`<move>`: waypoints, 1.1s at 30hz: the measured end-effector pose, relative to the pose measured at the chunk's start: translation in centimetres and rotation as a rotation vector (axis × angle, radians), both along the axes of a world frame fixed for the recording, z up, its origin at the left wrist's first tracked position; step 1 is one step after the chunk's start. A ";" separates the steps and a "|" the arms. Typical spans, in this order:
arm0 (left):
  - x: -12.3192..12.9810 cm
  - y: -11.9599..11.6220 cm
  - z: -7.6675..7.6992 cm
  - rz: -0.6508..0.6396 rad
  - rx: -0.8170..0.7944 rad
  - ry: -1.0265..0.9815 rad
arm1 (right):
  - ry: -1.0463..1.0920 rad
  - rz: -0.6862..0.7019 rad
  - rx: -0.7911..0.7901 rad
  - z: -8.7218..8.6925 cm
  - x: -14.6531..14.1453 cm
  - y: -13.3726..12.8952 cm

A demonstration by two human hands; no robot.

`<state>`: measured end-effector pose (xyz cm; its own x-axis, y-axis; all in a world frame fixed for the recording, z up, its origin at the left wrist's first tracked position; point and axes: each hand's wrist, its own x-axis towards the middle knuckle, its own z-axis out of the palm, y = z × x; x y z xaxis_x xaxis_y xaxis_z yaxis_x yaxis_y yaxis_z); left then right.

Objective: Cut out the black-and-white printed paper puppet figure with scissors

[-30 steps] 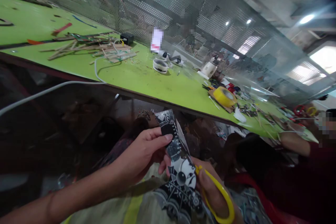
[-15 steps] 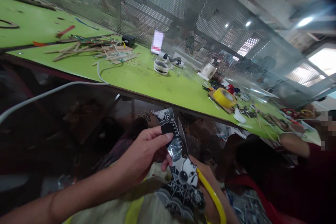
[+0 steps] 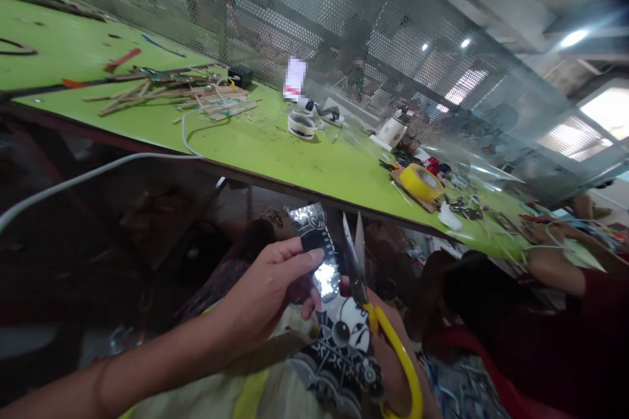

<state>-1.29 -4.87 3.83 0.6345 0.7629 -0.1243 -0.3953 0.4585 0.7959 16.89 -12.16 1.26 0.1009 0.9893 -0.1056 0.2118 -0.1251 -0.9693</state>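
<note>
Between thumb and fingers my left hand (image 3: 282,275) pinches a shiny black-and-white printed cutout (image 3: 339,334), which looks like thin plastic film. It hangs down over my lap, and its upper strip catches the light. Yellow-handled scissors (image 3: 361,275) are in my right hand (image 3: 393,347), largely hidden behind the cutout and the handles. The scissor blades point up, slightly parted, just right of the strip and apart from it.
A green table (image 3: 236,144) runs across in front. On it lie thin wooden sticks (image 3: 211,101), a white tape roll (image 3: 301,124), a yellow tape roll (image 3: 421,182) and a white cable (image 3: 184,131). Another person's arm (image 3: 557,268) is at the right.
The scissors have moved right, away from the strip's edge, and their blades now show apart. My left hand and the cutout have barely moved.
</note>
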 end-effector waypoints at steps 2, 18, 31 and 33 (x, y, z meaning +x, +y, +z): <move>0.0 0.0 -0.1 -0.025 0.001 -0.011 | 0.090 0.012 -0.021 0.6 -0.7 -0.4; -0.2 -0.2 -0.3 -0.131 -0.087 -0.041 | 0.004 -0.037 0.209 5.2 -2.4 1.6; -0.2 -0.3 -0.5 -0.125 -0.113 -0.037 | 0.032 -0.055 0.275 5.1 -2.7 1.7; -0.2 -0.3 -0.5 -0.119 -0.105 -0.027 | 0.025 -0.046 0.296 5.1 -2.6 1.7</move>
